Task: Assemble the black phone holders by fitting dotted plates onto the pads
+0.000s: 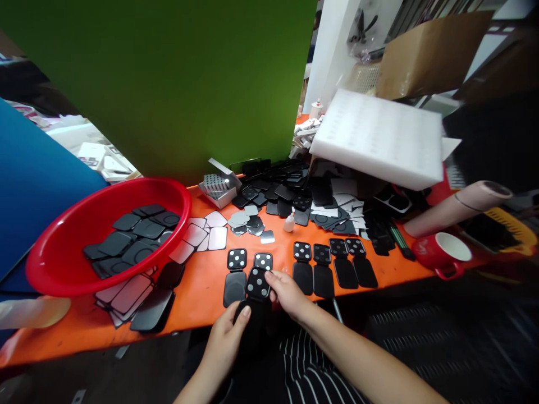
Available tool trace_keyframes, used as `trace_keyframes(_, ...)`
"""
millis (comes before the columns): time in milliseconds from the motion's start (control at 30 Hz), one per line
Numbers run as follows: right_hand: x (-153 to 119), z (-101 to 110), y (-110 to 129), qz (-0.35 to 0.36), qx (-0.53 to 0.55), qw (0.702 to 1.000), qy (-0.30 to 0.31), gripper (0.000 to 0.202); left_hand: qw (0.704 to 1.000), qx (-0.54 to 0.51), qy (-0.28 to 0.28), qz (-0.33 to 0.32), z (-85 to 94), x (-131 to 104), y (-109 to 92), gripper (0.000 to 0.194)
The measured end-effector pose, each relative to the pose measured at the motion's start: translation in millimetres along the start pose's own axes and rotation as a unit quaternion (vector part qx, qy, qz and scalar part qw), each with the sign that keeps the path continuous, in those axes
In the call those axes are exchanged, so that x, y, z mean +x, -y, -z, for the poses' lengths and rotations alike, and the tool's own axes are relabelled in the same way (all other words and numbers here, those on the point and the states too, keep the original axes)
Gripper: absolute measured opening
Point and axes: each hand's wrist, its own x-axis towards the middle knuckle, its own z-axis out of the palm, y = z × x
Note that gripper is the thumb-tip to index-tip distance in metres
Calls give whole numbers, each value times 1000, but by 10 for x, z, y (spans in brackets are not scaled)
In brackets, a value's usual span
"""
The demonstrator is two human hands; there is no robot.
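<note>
A black hinged piece [258,282] with silver dots is held up over the table's front edge. My left hand [229,331] grips its dark lower part, thumb on top. At its upper right side, my right hand [286,292] pinches the dotted square. Just behind it lies another dotted square [263,261], partly covered. To the left rests a similar unfolded piece [234,287]. Several more unfolded pieces [323,280] are lined up on the right, dotted squares at the back. A small white bottle [289,223] stands behind them.
On the orange table [202,303], a red basin [185,224] holds black pieces at the left. Pale framed sheets [218,238] and silver plates [252,221] lie mid-table. A red mug [438,255], a pink tumbler [458,207] and a white foam block [379,134] are at right.
</note>
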Motion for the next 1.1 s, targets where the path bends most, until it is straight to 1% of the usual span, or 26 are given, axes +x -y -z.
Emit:
trace_keyframes(100, -34, -26, -19, 70, -114, 991, -12, 41, 1000, -5, 3, 11, 45, -36, 52, 34)
trace_keyframes(133, -38, -31, -17, 78, -134, 988, -4, 40, 1000, -6, 4, 11, 63, -51, 71, 34)
trace_keyframes(200, -13, -17, 10, 68, -160, 984, 37, 40, 1000, -1, -2, 9, 124, -72, 110, 35)
trace_keyframes(233, 18, 6, 39, 64, -177, 980, 55, 40, 1000, 6, -14, 7, 174, -69, 130, 35)
trace_keyframes(267, 61, 38, 76, 68, -206, 974, 60, 40, 999, 16, -34, 7, 240, -54, 149, 36)
trace_keyframes(300, 115, 79, 120, 81, -249, 964, 50, 39, 997, 36, -66, 5, 322, -23, 169, 37)
trace_keyframes(333, 177, 123, 167, 99, -304, 947, 27, 36, 993, 60, -106, 3, 415, 24, 188, 39)
trace_keyframes(367, 242, 167, 211, 116, -365, 924, -4, 32, 985, 89, -150, 2, 515, 84, 207, 41)
trace_keyframes(400, 307, 204, 249, 126, -426, 895, -30, 28, 972, 126, -197, -3, 614, 152, 224, 44)
trace_keyframes(433, 369, 232, 278, 127, -480, 867, -44, 27, 962, 149, -228, -2, 705, 223, 238, 47)
trace_keyframes(467, 423, 249, 297, 121, -523, 842, -46, 30, 954, 170, -247, 0, 780, 291, 249, 49)
trace_keyframes(533, 506, 250, 307, 101, -580, 808, -36, 39, 944, 201, -262, 1, 856, 390, 256, 53)
trace_keyframes(567, 535, 239, 303, 91, -595, 798, -30, 43, 940, 213, -267, -3, 851, 413, 255, 54)
trace_keyframes(633, 574, 211, 291, 74, -609, 789, -23, 47, 918, 264, -294, -30, 749, 406, 251, 56)
trace_keyframes(700, 600, 190, 283, 60, -603, 795, -17, 48, 876, 359, -306, -96, 548, 348, 259, 54)
trace_keyframes(733, 612, 185, 283, 55, -596, 801, -16, 48, 850, 419, -287, -142, 426, 312, 270, 50)
trace_keyframes(767, 624, 184, 285, 52, -589, 807, -16, 48, 826, 468, -247, -194, 302, 279, 284, 46)
trace_keyframes(800, 636, 188, 289, 50, -581, 812, -16, 48, 807, 506, -189, -239, 183, 252, 302, 41)
trace_keyframes(833, 648, 197, 297, 48, -576, 816, -17, 48, 792, 531, -139, -269, 78, 234, 321, 40)
trace_keyframes(867, 659, 211, 308, 45, -570, 820, -16, 48, 779, 546, -107, -288, -7, 224, 342, 39)
trace_keyframes(900, 666, 232, 323, 43, -565, 824, -15, 48, 770, 558, -91, -296, -69, 221, 363, 40)
trace_keyframes(967, 663, 288, 366, 37, -546, 837, -5, 46, 765, 565, -94, -295, -127, 227, 402, 42)
trace_keyframes(1000, 647, 320, 392, 33, -530, 847, 9, 44, 769, 560, -98, -292, -132, 229, 418, 43)
trace_keyframes(1033, 620, 353, 420, 31, -514, 857, 29, 40, 779, 547, -97, -290, -128, 229, 430, 45)
trace_keyframes(1067, 579, 382, 447, 32, -492, 868, 56, 35, 797, 523, -93, -286, -121, 224, 436, 48)
trace_keyframes(1100, 525, 407, 472, 36, -463, 882, 86, 30, 824, 487, -89, -275, -116, 215, 432, 51)
